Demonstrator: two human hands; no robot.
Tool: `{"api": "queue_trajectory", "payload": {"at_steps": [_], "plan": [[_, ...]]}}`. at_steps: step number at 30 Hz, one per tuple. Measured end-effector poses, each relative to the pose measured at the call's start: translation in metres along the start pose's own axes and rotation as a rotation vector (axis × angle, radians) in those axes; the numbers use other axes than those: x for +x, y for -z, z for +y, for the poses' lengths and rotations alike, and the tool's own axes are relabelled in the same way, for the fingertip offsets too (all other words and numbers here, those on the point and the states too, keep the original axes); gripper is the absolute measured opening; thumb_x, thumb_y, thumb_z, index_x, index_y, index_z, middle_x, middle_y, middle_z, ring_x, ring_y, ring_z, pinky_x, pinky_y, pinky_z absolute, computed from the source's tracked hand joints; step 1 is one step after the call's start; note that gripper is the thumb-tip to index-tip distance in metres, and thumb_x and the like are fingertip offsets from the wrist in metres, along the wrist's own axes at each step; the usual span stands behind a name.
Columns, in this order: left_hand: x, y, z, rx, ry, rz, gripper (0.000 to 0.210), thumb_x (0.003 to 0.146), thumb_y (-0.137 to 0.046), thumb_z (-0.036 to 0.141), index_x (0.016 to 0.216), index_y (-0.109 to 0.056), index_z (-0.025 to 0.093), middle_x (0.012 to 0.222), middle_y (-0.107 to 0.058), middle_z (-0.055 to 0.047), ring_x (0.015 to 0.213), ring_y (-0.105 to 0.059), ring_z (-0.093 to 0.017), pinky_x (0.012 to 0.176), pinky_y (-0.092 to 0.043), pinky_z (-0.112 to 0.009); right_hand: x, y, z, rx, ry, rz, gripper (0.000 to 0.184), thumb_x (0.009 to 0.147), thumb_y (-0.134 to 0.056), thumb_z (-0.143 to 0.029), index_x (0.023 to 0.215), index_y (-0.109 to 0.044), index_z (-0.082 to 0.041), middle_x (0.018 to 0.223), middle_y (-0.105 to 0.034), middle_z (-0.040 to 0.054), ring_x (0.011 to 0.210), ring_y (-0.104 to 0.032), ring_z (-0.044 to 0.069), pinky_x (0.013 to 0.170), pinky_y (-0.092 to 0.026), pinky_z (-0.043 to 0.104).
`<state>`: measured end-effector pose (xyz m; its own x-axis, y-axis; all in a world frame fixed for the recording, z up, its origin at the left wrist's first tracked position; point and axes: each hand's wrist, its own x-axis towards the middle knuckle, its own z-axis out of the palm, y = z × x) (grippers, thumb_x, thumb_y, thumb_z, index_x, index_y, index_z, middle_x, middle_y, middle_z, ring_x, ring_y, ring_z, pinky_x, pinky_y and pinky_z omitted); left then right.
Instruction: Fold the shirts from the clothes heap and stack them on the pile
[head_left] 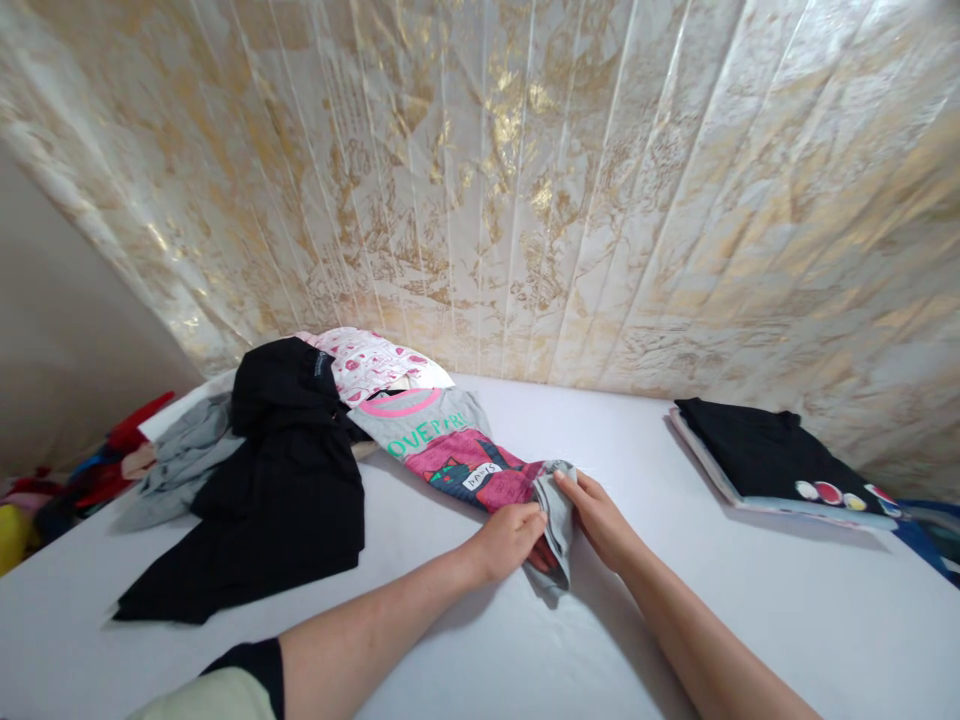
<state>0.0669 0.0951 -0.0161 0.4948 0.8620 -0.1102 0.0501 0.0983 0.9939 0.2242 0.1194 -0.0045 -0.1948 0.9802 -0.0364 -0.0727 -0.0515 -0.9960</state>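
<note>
A grey T-shirt with a pink collar, green lettering and a cat print stretches across the middle of the white table. Its collar end rests against the heap of clothes, and its hem end is bunched up in my hands. My left hand is closed on the near edge of the hem, partly in front of the cloth. On the other side, my right hand pinches the same hem with the thumb on top. Some of the fingers of both hands are hidden by the fabric.
Left of the shirt lie black garments, a grey cloth and a white garment with pink print. A folded stack with a black top sits at the right. Behind the table hangs a gold-patterned curtain. Colourful clothes lie beyond the left edge.
</note>
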Motion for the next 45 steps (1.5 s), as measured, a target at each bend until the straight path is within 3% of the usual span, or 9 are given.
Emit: {"api": "queue_trajectory", "payload": {"at_steps": [11, 15, 20, 22, 26, 29, 35, 40, 45], "plan": [[0.0, 0.008, 0.01, 0.163, -0.144, 0.151, 0.032, 0.088, -0.04, 0.044, 0.067, -0.046, 0.02, 0.064, -0.054, 0.0, 0.062, -0.055, -0.016, 0.056, -0.049, -0.027, 0.005, 0.005, 0.001, 0.057, 0.02, 0.065, 0.038, 0.08, -0.057, -0.057, 0.077, -0.06, -0.019, 0.07, -0.059, -0.0002, 0.066, -0.052, 0.015, 0.064, -0.044, 0.028], [0.0, 0.006, 0.014, 0.129, -0.121, 0.154, 0.025, 0.084, -0.046, 0.043, 0.073, -0.046, 0.021, 0.061, -0.049, 0.004, 0.056, -0.053, -0.013, 0.05, -0.049, -0.025, 0.002, 0.004, -0.006, 0.004, 0.032, -0.002, 0.027, 0.08, -0.057, -0.045, 0.082, -0.063, -0.019, 0.075, -0.06, -0.0001, 0.071, -0.053, 0.015, 0.066, -0.043, 0.026], [0.002, 0.008, 0.018, 0.136, -0.149, 0.259, 0.025, 0.083, -0.047, 0.045, 0.084, -0.049, 0.02, 0.063, -0.051, 0.005, 0.047, -0.05, -0.01, 0.042, -0.042, -0.021, -0.001, 0.002, -0.01, -0.155, 0.065, -0.111, 0.023, 0.081, -0.053, -0.035, 0.096, -0.064, -0.021, 0.085, -0.063, 0.0, 0.08, -0.056, 0.016, 0.072, -0.045, 0.027], [0.003, 0.01, 0.017, 0.122, -0.154, 0.29, 0.025, 0.083, -0.048, 0.045, 0.087, -0.05, 0.02, 0.067, -0.054, 0.004, 0.046, -0.051, -0.009, 0.041, -0.04, -0.02, -0.001, 0.002, -0.01, -0.289, 0.135, -0.05, 0.025, 0.082, -0.052, -0.036, 0.099, -0.062, -0.021, 0.088, -0.064, 0.0011, 0.079, -0.056, 0.016, 0.071, -0.046, 0.028], [0.003, 0.01, 0.015, 0.109, -0.159, 0.305, 0.021, 0.081, -0.052, 0.041, 0.087, -0.047, 0.021, 0.07, -0.054, 0.005, 0.048, -0.053, -0.008, 0.043, -0.041, -0.02, -0.006, 0.0, -0.014, -0.639, 0.323, 0.287, 0.027, 0.084, -0.052, -0.04, 0.103, -0.056, -0.021, 0.09, -0.061, 0.0035, 0.068, -0.053, 0.014, 0.066, -0.044, 0.029], [0.002, 0.007, 0.016, 0.115, -0.181, 0.313, 0.017, 0.08, -0.054, 0.035, 0.084, -0.044, 0.022, 0.068, -0.051, 0.007, 0.05, -0.053, -0.009, 0.044, -0.042, -0.02, -0.013, -0.008, -0.019, -0.725, 0.336, 0.225, 0.02, 0.086, -0.053, -0.04, 0.096, -0.055, -0.022, 0.078, -0.059, -0.0002, 0.061, -0.051, 0.013, 0.06, -0.042, 0.027], [0.003, 0.007, 0.015, 0.168, -0.258, 0.34, 0.009, 0.079, -0.053, 0.025, 0.083, -0.046, 0.021, 0.073, -0.053, 0.004, 0.063, -0.055, -0.01, 0.057, -0.047, -0.022, -0.017, -0.017, -0.018, -0.596, 0.305, 0.035, 0.009, 0.084, -0.053, -0.03, 0.086, -0.056, -0.022, 0.083, -0.062, 0.0001, 0.07, -0.057, 0.014, 0.06, -0.044, 0.024], [0.003, 0.008, 0.015, 0.213, -0.285, 0.344, 0.009, 0.079, -0.052, 0.023, 0.087, -0.05, 0.02, 0.084, -0.06, 0.0, 0.079, -0.059, -0.014, 0.073, -0.049, -0.027, -0.01, -0.01, -0.012, -0.46, 0.3, 0.015, 0.012, 0.084, -0.049, -0.027, 0.084, -0.06, -0.021, 0.077, -0.063, -0.0013, 0.07, -0.055, 0.013, 0.067, -0.044, 0.026], [0.001, 0.006, 0.014, 0.294, -0.245, 0.279, 0.011, 0.08, -0.056, 0.027, 0.086, -0.05, 0.02, 0.084, -0.061, -0.001, 0.08, -0.06, -0.017, 0.074, -0.049, -0.031, -0.005, -0.005, -0.009, -0.249, 0.245, 0.062, 0.019, 0.082, -0.056, -0.039, 0.08, -0.058, -0.02, 0.075, -0.059, -0.0012, 0.07, -0.053, 0.013, 0.068, -0.043, 0.027]]}}
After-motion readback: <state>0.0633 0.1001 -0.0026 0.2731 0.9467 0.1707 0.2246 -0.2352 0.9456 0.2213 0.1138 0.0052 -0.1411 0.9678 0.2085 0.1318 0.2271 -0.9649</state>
